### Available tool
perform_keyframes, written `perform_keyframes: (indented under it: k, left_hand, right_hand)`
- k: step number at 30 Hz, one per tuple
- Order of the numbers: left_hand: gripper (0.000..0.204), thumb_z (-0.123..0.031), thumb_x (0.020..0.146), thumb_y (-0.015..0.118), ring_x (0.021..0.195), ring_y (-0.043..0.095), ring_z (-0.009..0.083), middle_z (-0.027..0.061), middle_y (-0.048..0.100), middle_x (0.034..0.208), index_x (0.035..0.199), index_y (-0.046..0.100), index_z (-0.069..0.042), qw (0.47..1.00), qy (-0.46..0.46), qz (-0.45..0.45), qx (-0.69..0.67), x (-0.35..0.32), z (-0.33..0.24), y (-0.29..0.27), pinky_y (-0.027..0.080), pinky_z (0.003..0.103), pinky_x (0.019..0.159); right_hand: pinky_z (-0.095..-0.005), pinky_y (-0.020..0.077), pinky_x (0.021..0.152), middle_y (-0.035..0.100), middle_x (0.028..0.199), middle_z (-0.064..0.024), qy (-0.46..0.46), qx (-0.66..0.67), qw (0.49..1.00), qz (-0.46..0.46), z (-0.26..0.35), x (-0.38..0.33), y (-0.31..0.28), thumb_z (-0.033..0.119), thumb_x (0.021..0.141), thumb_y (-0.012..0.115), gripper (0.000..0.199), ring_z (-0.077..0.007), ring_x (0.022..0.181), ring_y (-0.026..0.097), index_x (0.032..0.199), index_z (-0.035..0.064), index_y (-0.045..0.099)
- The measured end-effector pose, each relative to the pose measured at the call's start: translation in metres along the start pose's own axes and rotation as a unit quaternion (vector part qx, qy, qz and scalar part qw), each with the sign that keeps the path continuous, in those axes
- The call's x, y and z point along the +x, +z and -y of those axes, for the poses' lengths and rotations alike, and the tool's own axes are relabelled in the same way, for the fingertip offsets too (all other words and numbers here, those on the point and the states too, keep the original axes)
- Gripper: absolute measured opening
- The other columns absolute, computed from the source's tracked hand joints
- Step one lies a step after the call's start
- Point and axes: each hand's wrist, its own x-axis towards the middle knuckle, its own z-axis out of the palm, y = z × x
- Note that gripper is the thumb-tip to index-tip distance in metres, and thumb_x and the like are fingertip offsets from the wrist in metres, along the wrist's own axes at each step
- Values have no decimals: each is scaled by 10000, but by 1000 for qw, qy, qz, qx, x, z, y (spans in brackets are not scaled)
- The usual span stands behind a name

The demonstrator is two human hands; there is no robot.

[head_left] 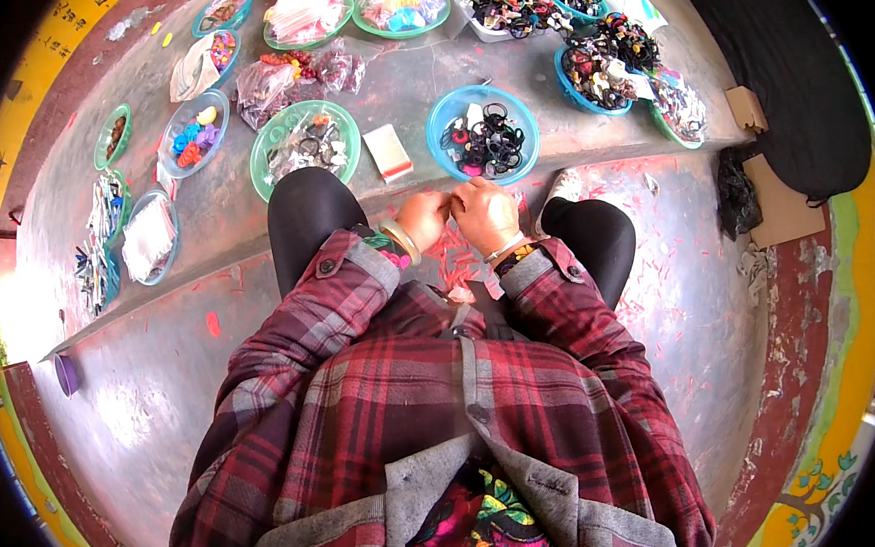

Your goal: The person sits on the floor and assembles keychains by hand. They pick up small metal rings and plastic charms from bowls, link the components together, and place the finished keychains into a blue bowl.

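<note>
On the surface (pixel 218 207), left of my hands, sits a green basin (pixel 262 134) of small clear and dark pieces; beside it lies a white-and-red box (pixel 388 153). My left hand (pixel 420 221) is curled, fingertips meeting those of my right hand (pixel 486 213). Anything between them is hidden, so I cannot tell whether either grasps something. Just beyond my right hand is the blue basin (pixel 438 125) of black bands (pixel 494 140). I'd judge a light pinch and steady wrists best here.
</note>
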Motion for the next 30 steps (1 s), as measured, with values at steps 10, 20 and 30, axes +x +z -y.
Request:
perform_keyframes:
  k: [10, 20, 30]
  left_hand:
    - [189, -97, 802, 499, 692, 594, 205, 160, 608, 768, 945, 588, -10, 999, -14, -12, -49, 0, -11, -7, 452, 315, 630]
    - [208, -55, 836, 440, 756, 589, 148, 102, 618, 827, 978, 568, 26, 989, -66, 29, -128, 2, -18, -15, 465, 274, 680]
    - [237, -108, 887, 427, 904, 567, 200, 130, 566, 985, 1028, 518, 60, 881, -164, -11, -443, 1, 0, -12, 466, 312, 803]
  right_hand:
    - [-416, 452, 584, 566, 686, -130, 63, 43, 997, -1, 4, 3, -4, 142, 662, 553, 77, -316, 676, 563, 662, 69, 576]
    - [-354, 457, 564, 592, 701, -103, 110, 104, 988, -5, -10, 4, 2, 128, 657, 589, 77, -277, 632, 579, 704, 71, 608]
    - [-240, 436, 546, 605, 624, -50, 286, 313, 906, 3, -34, 5, -3, 107, 686, 592, 98, -90, 567, 542, 729, 26, 628]
